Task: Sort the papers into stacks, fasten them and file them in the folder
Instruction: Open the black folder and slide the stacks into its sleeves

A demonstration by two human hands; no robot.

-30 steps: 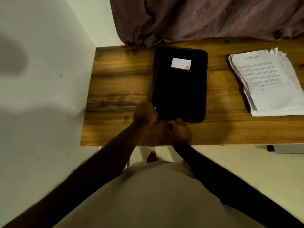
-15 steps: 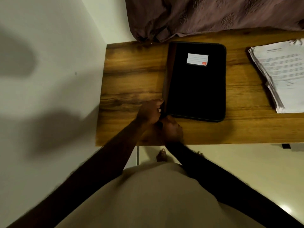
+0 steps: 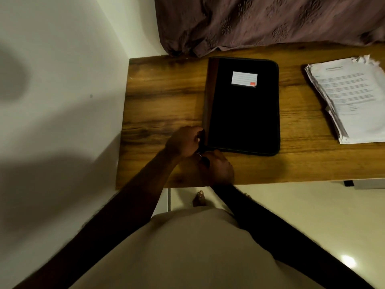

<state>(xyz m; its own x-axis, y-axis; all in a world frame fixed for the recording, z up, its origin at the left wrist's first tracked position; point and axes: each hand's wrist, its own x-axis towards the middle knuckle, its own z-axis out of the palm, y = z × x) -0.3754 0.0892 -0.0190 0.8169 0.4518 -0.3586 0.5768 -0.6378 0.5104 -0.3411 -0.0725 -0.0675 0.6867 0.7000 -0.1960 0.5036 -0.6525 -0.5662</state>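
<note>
A black zip folder (image 3: 243, 109) with a white label lies closed on the wooden table (image 3: 162, 105). Its brown spine faces left. My left hand (image 3: 184, 140) grips the folder's near left corner, fingers curled at the spine. My right hand (image 3: 218, 166) sits just below that corner and pinches something small and metallic there, likely the zip pull. A thick stack of printed papers (image 3: 352, 99) lies at the table's right, apart from both hands.
A white wall runs along the table's left edge. A mauve curtain (image 3: 266, 21) hangs over the table's back edge. Bare wood shows left of the folder and between folder and papers. Pale floor lies below the front edge.
The view has drifted slightly left, so the papers show more fully at the right. Both hands have stayed at the folder's near left corner, my left one closing on it.
</note>
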